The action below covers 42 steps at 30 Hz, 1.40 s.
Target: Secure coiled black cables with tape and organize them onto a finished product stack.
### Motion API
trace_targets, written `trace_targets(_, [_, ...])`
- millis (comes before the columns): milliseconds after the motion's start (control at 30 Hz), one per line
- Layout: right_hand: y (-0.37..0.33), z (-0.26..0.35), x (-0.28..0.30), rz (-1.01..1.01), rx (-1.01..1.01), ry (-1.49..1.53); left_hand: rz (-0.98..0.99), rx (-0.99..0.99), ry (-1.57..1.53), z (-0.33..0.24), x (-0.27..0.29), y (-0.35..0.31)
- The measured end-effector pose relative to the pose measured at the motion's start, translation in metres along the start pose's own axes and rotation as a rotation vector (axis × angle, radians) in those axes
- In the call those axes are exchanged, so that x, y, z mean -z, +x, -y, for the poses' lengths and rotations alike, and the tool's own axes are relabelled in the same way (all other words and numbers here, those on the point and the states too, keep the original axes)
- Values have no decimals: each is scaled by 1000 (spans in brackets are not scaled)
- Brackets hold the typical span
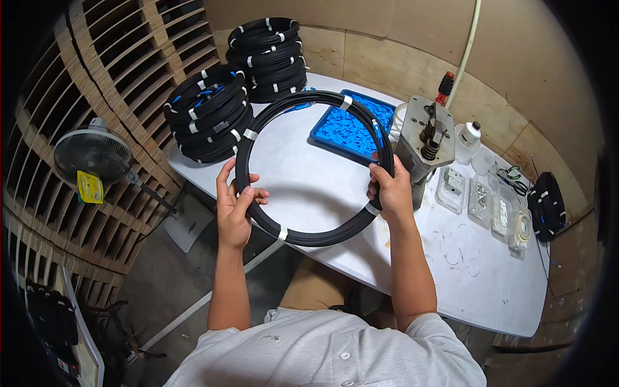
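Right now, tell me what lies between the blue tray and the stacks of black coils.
In the head view, the far arc of the black coil held in both hands crosses between the blue tray and the stacked coils, over white table.

Lighting even and fairly bright, seemingly from overhead; white table (309,187) well lit, mild sheen, no blown glare; soft short shadows under the black cable coil (314,169) and beside the metal press (425,138); lower left floor dim; strong fisheye bending at rim, black vignette in corners; centre sharp, slight softness toward edges; no motion blur.
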State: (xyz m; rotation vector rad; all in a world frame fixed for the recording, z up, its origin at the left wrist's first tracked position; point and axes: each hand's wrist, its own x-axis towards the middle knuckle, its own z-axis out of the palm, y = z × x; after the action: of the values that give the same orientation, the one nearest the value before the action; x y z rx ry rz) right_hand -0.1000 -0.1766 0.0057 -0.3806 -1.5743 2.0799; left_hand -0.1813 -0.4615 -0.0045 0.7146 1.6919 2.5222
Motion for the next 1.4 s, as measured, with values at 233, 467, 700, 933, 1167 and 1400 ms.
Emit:
trace_targets(233, [-2,0,3,-45,16,-46,-13,42,-15,3,-4,2])
trace_targets(467, [5,-6,15,-93,-49,-149,52,20,17,4,-12,0])
trace_targets(700, [1,-4,17,-90,-80,-149,61,49,23,3,-15,3])
trace_targets(933, [-2,-3,18,-53,-129,-102,104,4,133,-3,-10,5])
trace_targets(1167, [2,3,53,554,-82,363,28,290,259,-35,1,29])
trace_targets(1400, [4,16,51,444,131,-217,289,310,-124,-19,55,35])
